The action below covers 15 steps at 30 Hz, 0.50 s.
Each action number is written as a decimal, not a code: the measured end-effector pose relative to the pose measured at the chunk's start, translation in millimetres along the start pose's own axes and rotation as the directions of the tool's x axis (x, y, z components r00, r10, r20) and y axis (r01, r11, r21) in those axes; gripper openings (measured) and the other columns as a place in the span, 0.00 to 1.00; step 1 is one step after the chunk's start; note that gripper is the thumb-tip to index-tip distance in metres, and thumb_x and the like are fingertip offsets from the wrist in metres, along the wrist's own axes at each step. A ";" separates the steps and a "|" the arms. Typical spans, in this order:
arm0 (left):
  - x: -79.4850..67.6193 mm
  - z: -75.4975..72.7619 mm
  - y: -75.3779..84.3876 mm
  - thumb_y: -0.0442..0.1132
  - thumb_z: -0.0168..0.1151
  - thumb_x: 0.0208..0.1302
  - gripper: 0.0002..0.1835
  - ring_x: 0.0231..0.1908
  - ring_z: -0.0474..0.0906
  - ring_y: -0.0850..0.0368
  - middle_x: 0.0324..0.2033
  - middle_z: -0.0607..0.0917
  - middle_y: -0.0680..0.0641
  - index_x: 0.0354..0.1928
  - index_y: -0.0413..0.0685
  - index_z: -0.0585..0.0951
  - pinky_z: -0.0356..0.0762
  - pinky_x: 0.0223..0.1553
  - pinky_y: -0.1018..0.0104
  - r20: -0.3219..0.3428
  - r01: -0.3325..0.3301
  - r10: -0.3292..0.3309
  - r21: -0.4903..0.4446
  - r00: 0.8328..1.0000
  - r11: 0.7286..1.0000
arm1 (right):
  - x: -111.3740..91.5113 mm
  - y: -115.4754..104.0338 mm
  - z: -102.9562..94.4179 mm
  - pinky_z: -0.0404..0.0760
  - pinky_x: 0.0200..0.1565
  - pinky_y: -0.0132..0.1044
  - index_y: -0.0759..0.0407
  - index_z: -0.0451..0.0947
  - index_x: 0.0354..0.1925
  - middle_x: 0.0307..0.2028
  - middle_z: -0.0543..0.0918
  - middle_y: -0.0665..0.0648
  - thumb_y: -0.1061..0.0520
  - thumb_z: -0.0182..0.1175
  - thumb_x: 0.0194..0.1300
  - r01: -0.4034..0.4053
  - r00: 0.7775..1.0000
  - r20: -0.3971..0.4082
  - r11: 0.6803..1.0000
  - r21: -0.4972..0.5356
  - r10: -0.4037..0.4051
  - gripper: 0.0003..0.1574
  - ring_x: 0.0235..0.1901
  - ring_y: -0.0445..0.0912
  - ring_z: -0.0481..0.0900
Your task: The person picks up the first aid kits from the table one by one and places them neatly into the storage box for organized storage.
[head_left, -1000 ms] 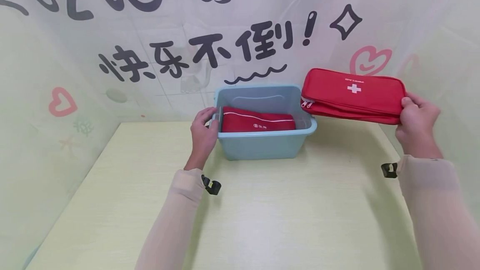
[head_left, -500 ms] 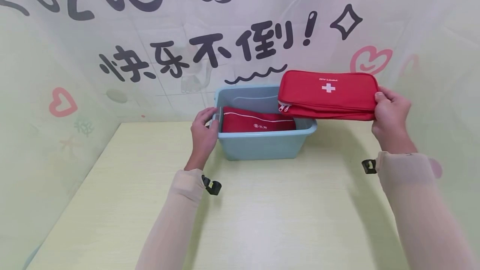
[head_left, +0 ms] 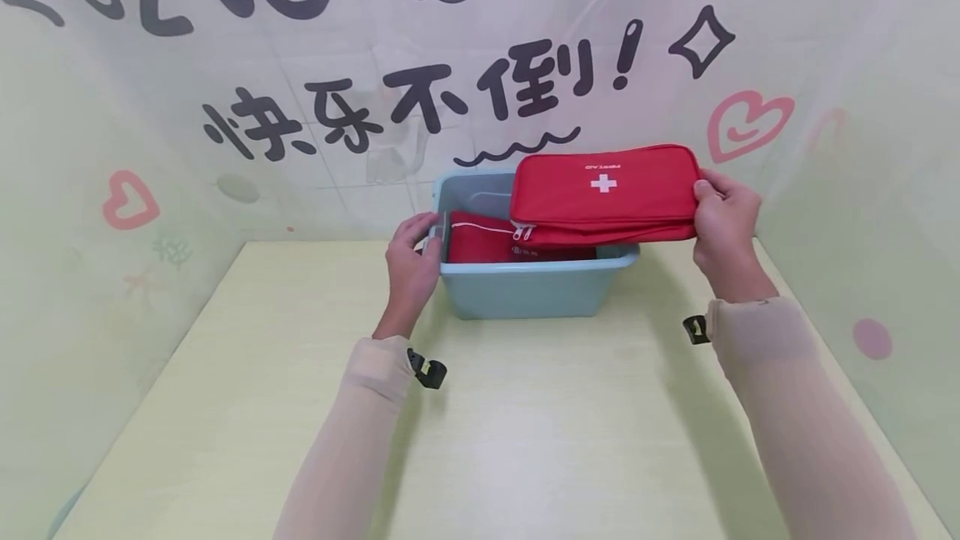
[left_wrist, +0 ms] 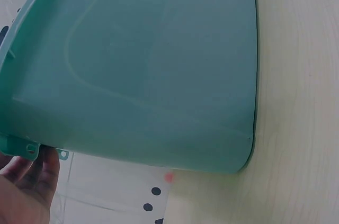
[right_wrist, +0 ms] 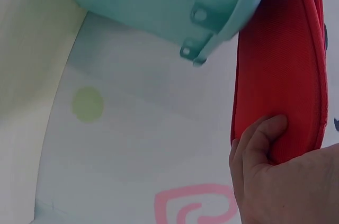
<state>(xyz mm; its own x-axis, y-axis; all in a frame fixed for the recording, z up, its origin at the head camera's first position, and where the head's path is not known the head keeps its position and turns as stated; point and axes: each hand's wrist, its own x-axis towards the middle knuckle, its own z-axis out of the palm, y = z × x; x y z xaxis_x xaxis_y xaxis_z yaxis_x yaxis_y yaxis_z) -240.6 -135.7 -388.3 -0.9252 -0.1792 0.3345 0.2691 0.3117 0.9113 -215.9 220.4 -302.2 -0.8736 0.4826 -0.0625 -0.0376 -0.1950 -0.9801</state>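
My right hand (head_left: 727,223) grips the right end of a red first aid bag (head_left: 603,190) with a white cross and white zip pulls. The bag hangs over the right part of a blue plastic bin (head_left: 525,294). Inside the bin lies another red pouch (head_left: 480,244) with a white line, partly covered by the bag. My left hand (head_left: 412,265) holds the bin's left rim, its fingers (left_wrist: 48,173) under the edge in the left wrist view. From the right wrist view, the bag's underside (right_wrist: 286,81) shows beside the bin's rim (right_wrist: 249,1).
The bin stands on a pale wooden table (head_left: 525,407) close to the back wall cloth (head_left: 337,190), which carries black lettering and pink hearts. Side walls (head_left: 67,298) border the table at left and right. Black camera mounts (head_left: 427,369) sit on both wrists.
My right hand has carried the first aid bag leftward, from beside the bin to over its right part. My left hand stays on the rim, and the view has shifted slightly.
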 end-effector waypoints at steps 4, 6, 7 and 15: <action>1.4 3.0 -0.1 0.30 0.55 0.70 0.18 0.61 0.74 0.47 0.61 0.75 0.45 0.60 0.38 0.80 0.76 0.59 0.54 0.000 0.000 0.000 -0.006 1.000 1.000 | 0.3 4.4 14.7 0.76 0.60 0.37 0.60 0.66 0.71 0.64 0.71 0.61 0.58 0.48 0.77 0.009 0.999 0.032 0.998 -0.061 -0.007 0.28 0.50 0.43 0.76; 2.1 4.3 -0.2 0.30 0.55 0.70 0.18 0.61 0.74 0.47 0.61 0.75 0.45 0.60 0.38 0.80 0.76 0.59 0.54 -0.003 0.001 -0.001 -0.004 1.000 1.000 | 0.3 6.4 21.9 0.76 0.60 0.38 0.61 0.66 0.71 0.65 0.70 0.62 0.58 0.48 0.77 0.018 0.999 0.047 0.996 -0.083 -0.014 0.28 0.52 0.45 0.76; 2.3 4.8 0.1 0.30 0.54 0.70 0.18 0.61 0.74 0.47 0.61 0.75 0.44 0.60 0.38 0.80 0.77 0.59 0.54 -0.007 -0.001 0.001 -0.003 1.000 1.000 | 0.3 7.4 25.3 0.76 0.60 0.38 0.61 0.66 0.71 0.65 0.70 0.63 0.58 0.48 0.77 0.023 0.998 0.056 0.996 -0.089 -0.018 0.27 0.52 0.45 0.76; 5.2 7.7 0.9 0.30 0.54 0.70 0.18 0.61 0.74 0.47 0.61 0.76 0.45 0.59 0.39 0.81 0.77 0.59 0.53 -0.030 0.002 -0.002 0.007 1.000 1.000 | -0.6 13.5 48.9 0.74 0.62 0.38 0.62 0.64 0.72 0.68 0.68 0.63 0.59 0.47 0.77 0.028 0.991 0.133 0.992 -0.125 -0.011 0.28 0.59 0.50 0.73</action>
<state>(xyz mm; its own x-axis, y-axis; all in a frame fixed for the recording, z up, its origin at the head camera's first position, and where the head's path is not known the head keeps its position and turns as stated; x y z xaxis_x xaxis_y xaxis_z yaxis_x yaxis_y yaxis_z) -247.2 -129.2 -387.6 -0.9175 -0.2074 0.3395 0.2651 0.3175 0.9104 -239.6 175.7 -306.1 -0.9301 0.3665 -0.0257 -0.0013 -0.0731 -0.9973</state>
